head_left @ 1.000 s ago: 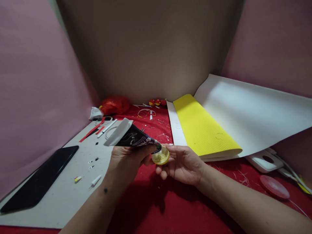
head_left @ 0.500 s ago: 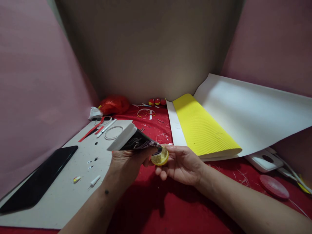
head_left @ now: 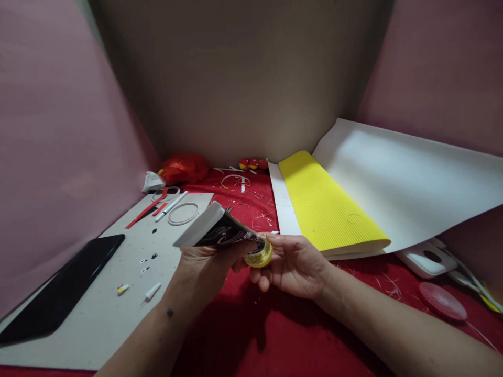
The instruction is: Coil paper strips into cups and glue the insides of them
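Wrapped round a dark printed tube with a wide, flat white end, my left hand holds it tilted down to the right. The tube's narrow end meets the opening of a small yellow ridged cup; its tip is hidden. My right hand grips that cup between its thumb and fingers. Both hands are above a red cloth, close together.
A grey board on the left bears a black tablet-like slab, a small white tube, rings and red strips. Yellow corrugated paper lies over white sheet on the right. A white device and clear spool are nearby.
The tube has tilted slightly in my left hand, and its narrow end now covers more of the cup's opening. The cup has turned a little and shows less of its inside.
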A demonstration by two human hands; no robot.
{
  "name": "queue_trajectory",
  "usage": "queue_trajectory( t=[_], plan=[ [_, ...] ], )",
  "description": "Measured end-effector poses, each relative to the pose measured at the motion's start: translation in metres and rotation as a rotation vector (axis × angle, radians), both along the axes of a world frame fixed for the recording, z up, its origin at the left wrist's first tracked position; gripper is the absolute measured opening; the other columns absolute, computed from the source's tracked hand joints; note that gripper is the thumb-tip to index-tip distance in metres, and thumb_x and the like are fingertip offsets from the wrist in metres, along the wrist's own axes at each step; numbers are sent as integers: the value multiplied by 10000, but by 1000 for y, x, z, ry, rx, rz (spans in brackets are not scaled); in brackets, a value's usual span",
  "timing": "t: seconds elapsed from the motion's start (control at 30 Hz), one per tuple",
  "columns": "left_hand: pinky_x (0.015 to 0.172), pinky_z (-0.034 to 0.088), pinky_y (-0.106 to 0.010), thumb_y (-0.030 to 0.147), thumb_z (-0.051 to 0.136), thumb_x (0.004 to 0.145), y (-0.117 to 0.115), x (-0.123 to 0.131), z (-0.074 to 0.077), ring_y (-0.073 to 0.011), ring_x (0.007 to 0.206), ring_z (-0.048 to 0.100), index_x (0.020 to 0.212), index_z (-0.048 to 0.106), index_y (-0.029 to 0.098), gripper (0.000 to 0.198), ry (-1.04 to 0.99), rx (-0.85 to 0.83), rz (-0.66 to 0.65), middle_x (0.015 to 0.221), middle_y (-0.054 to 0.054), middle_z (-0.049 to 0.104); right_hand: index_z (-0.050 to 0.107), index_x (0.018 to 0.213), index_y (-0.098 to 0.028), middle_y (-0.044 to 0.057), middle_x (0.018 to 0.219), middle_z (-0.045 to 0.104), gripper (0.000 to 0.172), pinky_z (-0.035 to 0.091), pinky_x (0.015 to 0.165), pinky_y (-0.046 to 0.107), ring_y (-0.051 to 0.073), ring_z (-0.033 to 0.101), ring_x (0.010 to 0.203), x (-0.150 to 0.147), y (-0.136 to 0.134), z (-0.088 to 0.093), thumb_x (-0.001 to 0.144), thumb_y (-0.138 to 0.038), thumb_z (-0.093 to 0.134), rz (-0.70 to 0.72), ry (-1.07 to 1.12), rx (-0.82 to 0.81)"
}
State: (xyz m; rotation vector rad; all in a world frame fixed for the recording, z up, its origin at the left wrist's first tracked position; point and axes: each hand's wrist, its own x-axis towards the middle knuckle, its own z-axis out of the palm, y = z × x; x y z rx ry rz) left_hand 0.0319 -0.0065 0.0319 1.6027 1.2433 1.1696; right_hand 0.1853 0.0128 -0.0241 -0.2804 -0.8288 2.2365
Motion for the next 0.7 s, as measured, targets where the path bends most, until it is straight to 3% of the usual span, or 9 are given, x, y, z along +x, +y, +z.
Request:
queue_trajectory(
  t=[0.37,0.7],
  plan=[
    [478,372,-215,222,610,675,1,1,2,-84,451,468,542,565,177,148,83,50,95,454,48,497,512,931,-93,126,809,654,210,518,538,277,200,665,636,1,1,-3,818,-257,444,16,33,-60],
    [479,370,-199,223,609,693,-1,1,3,-79,457,456,568,535,183,152,122,88,106,461,60,487,537,925,-68,111,767,667,248,534,526,280,202,677,620,1,1,-3,867,-265,398,37,52,-101]
  ],
)
